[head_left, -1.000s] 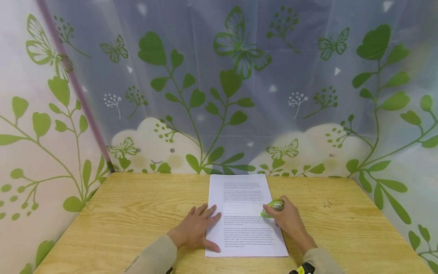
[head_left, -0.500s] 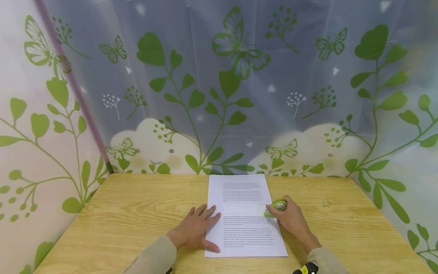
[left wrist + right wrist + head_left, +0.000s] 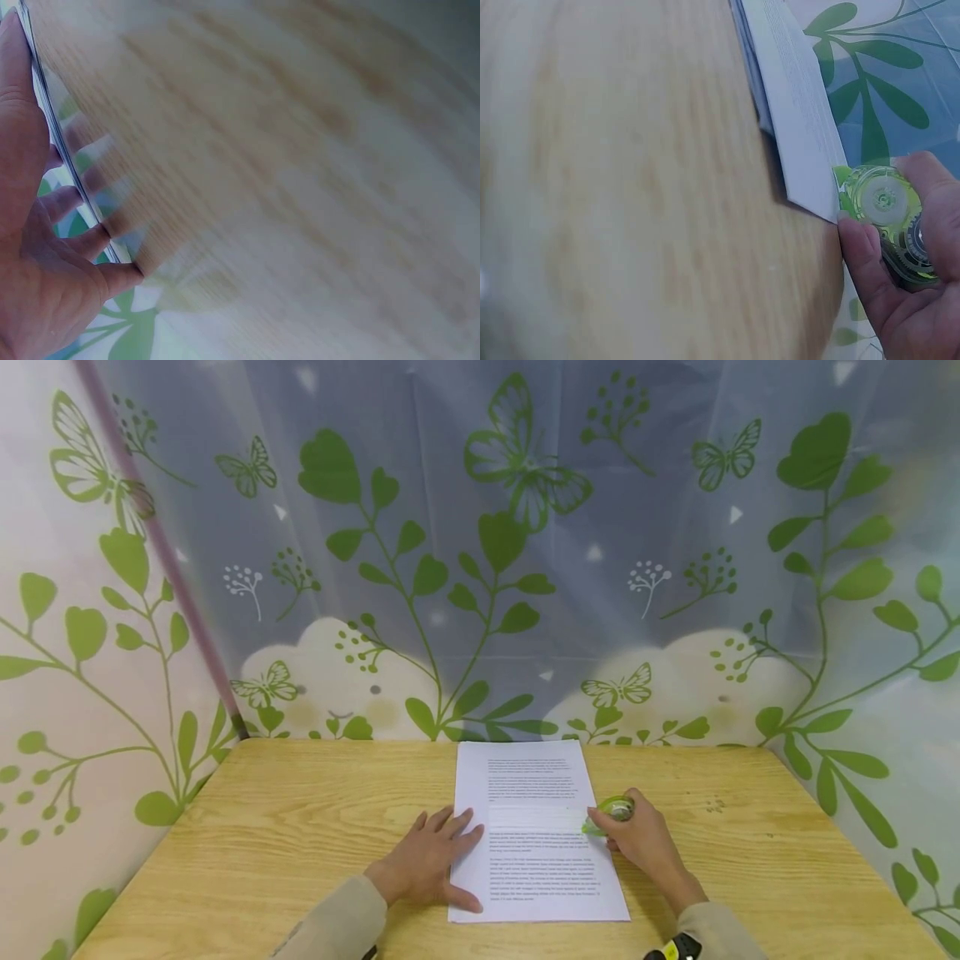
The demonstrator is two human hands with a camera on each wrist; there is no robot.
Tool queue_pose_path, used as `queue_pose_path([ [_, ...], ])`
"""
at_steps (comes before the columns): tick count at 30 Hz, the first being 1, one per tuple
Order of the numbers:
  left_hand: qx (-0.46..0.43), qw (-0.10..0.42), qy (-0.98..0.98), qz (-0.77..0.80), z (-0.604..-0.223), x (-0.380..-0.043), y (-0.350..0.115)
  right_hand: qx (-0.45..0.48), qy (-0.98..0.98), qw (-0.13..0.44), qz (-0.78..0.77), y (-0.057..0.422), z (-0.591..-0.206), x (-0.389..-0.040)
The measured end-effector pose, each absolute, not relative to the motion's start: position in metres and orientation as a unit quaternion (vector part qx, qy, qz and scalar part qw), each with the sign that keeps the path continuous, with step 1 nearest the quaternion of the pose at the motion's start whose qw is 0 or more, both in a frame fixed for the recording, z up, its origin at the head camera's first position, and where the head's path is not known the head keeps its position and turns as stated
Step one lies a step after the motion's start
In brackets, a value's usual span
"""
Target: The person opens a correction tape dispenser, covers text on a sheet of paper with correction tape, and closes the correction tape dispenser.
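Right hand (image 3: 647,845) pinched a rounded, translucent green plastic tape dispenser (image 3: 615,811).
It sat on that hand's left; farther left lay stacked white printed paper (image 3: 540,877), partly under the spread-fingered left hand (image 3: 429,862).

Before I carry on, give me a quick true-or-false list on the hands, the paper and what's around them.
1. The right hand holds the green tape dispenser. True.
2. The left hand grips a pen. False: its fingers are spread at the left edge of the paper.
3. The paper lies on a wooden table. True.
4. The top page is entirely blank. False: printed text stands above and below a lighter band.
5. The dispenser is at the paper's far left corner. False: it is by the right edge.
6. The backdrop bears green leaves and butterflies. True.
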State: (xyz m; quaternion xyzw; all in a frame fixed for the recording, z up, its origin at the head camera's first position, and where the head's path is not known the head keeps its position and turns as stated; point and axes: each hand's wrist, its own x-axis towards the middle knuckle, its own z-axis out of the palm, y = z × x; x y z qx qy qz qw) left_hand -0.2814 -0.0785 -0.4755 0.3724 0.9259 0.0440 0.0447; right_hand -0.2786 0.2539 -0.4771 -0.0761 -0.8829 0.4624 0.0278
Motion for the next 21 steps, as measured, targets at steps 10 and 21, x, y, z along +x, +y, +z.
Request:
queue_pose_path([
  [10, 0.375, 0.045, 0.925, 0.042, -0.474, -0.282, -0.079, -0.075, -0.88, 0.034, 0.468, 0.255, -0.478, -0.278],
  [21, 0.374, 0.046, 0.925, 0.041, -0.475, -0.281, -0.078, -0.127, -0.759, 0.04, 0.638, 0.272, -0.492, -0.273],
])
